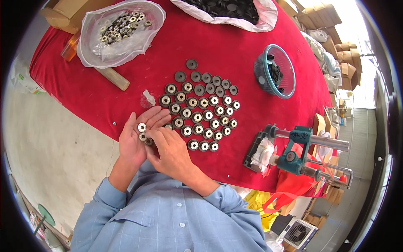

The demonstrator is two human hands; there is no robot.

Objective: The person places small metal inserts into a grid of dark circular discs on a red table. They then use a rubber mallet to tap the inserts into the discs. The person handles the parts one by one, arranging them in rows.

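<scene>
Fingers (158,133) of the right hand (171,154) are bent down over the palm of the left hand (133,140), their tips meeting a small metal bearing (142,137); whether they grip it or only touch it, one cannot tell. The left hand lies palm up, its fingers stretched out and loosely spread, cradling that bearing together with a shiny ring bearing (142,127) nearer the fingers and another, partly hidden, beside the right thumb. Just beyond the hands, on the red-covered worktop (235,168), stands a cluster of dark round caps (197,117), many with a bright bearing seated in the middle; one is half hidden behind the right hand. At the far side of the cluster, plain grey caps (196,76) show a small raised centre. Left of the cluster lies a crumpled scrap of clear plastic (148,98). Farther out, a wooden stick (114,79) reaches from under a clear plastic bag (90,48) of loose bearings, with a cardboard box (69,16) behind it. A white sack (257,27) of black discs sits at the far edge. On the right are a bluish clear bowl (289,80) holding black pieces and, nearer the person, a green hand press (294,156) with white plastic bundled at its base.
</scene>
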